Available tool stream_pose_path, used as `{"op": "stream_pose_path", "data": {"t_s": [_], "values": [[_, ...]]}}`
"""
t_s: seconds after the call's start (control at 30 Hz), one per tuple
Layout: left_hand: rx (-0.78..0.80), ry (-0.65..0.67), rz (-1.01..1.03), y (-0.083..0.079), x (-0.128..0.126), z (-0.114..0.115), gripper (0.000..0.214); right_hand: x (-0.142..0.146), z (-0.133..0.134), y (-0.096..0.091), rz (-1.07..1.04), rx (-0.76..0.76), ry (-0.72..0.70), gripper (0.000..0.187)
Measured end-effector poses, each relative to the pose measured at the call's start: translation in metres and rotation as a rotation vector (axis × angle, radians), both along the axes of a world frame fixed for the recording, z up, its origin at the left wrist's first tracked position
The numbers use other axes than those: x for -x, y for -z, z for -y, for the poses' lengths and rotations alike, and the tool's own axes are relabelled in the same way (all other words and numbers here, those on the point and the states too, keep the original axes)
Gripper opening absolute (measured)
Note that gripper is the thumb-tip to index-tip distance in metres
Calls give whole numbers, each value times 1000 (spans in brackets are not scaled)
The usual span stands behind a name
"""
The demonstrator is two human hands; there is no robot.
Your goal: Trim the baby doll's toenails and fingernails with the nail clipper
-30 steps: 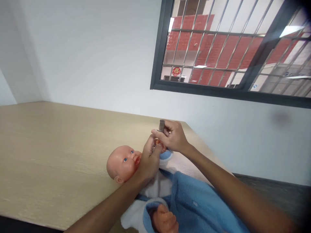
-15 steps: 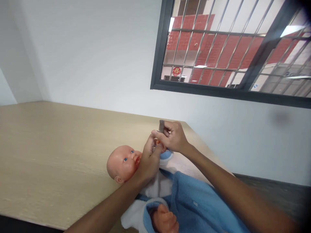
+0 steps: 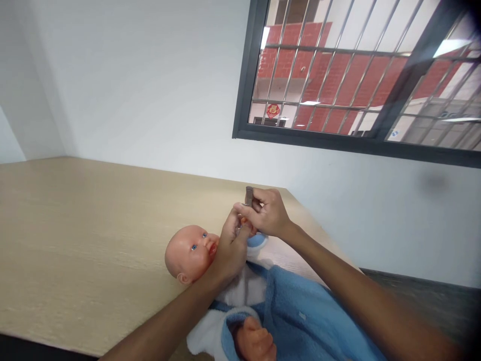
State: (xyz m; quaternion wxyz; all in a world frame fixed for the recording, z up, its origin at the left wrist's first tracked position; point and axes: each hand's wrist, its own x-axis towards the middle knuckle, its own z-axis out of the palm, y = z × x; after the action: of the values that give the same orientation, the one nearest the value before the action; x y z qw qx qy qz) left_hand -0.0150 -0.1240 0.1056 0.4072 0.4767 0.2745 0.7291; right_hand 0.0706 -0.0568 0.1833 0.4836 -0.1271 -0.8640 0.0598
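Observation:
A baby doll (image 3: 191, 253) with blue eyes lies on its back, dressed in a white and blue fleece outfit (image 3: 296, 306). My left hand (image 3: 233, 243) is closed around the doll's far hand (image 3: 248, 226), whose fingers are partly covered by mine. Pinched in my right hand (image 3: 270, 213) is a small metal nail clipper (image 3: 249, 194), its lever standing up past my fingers. Its jaw end is hidden by my fingers, close to the doll's fingers. Both my hands touch each other. The doll's near hand (image 3: 257, 341) sticks out of its cuff at the bottom.
The doll rests on a pale wooden table (image 3: 93, 240), whose right edge runs down past my right forearm. Behind it stands a white wall (image 3: 150, 90) with a dark-framed barred window (image 3: 308, 134) at upper right. Dark floor (image 3: 413, 301) shows at lower right.
Almost nothing differs; the nail clipper and the fingers around it have shifted very slightly. The doll has stayed in place.

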Motion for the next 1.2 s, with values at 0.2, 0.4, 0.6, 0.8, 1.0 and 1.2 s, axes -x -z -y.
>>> {"op": "stream_pose_path", "data": {"t_s": [0.2,0.4,0.6,0.8,1.0,1.2], "values": [[-33,23,-7,-1,-1,1,11,0,1,0,-2,-5,-5,47],[-12,10,1,1,-1,0,15,0,1,0,-4,-8,-2,48],[17,5,15,2,-1,-1,15,0,0,0,9,-22,36,50],[3,-2,11,3,-1,-2,14,0,1,0,12,0,36,50],[-41,39,27,-1,-1,-1,14,0,-1,1,16,106,40,37],[-71,46,-13,-5,0,1,7,1,2,-2,-72,341,-49,25]]}}
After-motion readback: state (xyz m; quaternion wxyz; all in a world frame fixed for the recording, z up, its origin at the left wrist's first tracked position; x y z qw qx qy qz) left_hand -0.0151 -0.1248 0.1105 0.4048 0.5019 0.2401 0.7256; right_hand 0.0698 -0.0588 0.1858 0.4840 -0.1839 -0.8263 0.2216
